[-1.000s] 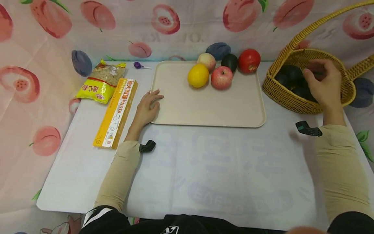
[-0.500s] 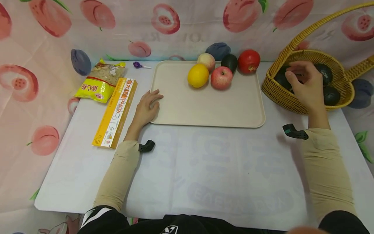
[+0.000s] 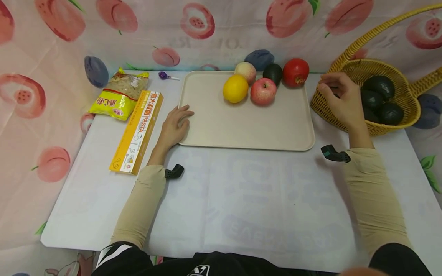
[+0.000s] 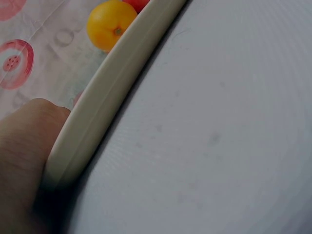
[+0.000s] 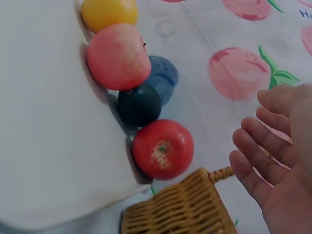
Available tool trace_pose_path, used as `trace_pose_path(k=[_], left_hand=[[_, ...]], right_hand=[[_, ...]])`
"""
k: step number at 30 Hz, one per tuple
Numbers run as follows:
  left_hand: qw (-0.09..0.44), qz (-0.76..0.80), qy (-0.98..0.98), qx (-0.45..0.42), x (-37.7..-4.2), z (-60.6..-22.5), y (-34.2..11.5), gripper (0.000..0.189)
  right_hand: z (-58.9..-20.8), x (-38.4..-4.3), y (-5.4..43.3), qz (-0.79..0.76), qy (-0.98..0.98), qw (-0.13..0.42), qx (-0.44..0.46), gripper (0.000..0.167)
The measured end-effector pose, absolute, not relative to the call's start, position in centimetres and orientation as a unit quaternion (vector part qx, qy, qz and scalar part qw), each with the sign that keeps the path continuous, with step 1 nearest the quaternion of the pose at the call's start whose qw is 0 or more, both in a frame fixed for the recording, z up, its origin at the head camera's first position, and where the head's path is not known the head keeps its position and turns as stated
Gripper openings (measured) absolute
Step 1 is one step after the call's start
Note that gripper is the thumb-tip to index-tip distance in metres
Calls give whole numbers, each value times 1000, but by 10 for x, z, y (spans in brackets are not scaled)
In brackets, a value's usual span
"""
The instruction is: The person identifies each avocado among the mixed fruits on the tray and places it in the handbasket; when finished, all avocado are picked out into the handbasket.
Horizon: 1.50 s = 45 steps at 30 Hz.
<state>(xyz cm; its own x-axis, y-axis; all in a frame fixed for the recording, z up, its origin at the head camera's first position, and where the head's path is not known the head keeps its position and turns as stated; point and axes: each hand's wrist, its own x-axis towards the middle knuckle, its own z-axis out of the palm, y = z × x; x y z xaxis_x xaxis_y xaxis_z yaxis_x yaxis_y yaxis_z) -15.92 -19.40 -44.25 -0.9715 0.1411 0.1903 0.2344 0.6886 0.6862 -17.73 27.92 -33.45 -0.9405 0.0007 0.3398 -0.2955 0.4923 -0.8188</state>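
My left hand [image 3: 175, 126] rests on the left rim of the beige tray [image 3: 248, 130], its fingers relaxed; the left wrist view shows part of that hand [image 4: 29, 151] behind the tray's edge. My right hand [image 3: 342, 97] is over the left side of the wicker basket [image 3: 336, 117]. In the right wrist view its fingers are loosely bent and hold nothing. Several dark avocados [image 3: 379, 87] lie in the basket. At the tray's back sit a yellow fruit [image 3: 235, 89], a pale peach [image 3: 246, 72], a pink apple [image 3: 263, 92], a dark avocado [image 3: 272, 74] and a shiny red fruit [image 3: 296, 73].
Left of the tray lie a yellow pasta box [image 3: 136, 132], a yellow bag [image 3: 121, 94] of dry food and a purple lollipop [image 3: 164, 75]. The basket's tall handle [image 3: 373, 28] arches above its back. A fruit-printed cloth [image 3: 221, 42] hangs behind the table.
My right hand has moved left out of the basket's middle to its left side, uncovering the avocados. The left hand has stayed on the tray's rim, and the fruit on the tray has not moved.
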Motion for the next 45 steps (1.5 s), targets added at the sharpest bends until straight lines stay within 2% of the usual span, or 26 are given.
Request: trace_pose_path(k=[25, 38, 45], left_hand=[[69, -392, -911, -107, -158, -442, -195, 31], [70, -388, -912, -114, -160, -443, -193, 31], [68, -384, -914, -110, -159, -441, -194, 32]], right_hand=[[-356, -214, 245, 452, -886, 68, 75, 38], [-362, -250, 221, 387, -918, -78, 45, 55], [-364, -270, 211, 363, -923, -120, 37, 64]])
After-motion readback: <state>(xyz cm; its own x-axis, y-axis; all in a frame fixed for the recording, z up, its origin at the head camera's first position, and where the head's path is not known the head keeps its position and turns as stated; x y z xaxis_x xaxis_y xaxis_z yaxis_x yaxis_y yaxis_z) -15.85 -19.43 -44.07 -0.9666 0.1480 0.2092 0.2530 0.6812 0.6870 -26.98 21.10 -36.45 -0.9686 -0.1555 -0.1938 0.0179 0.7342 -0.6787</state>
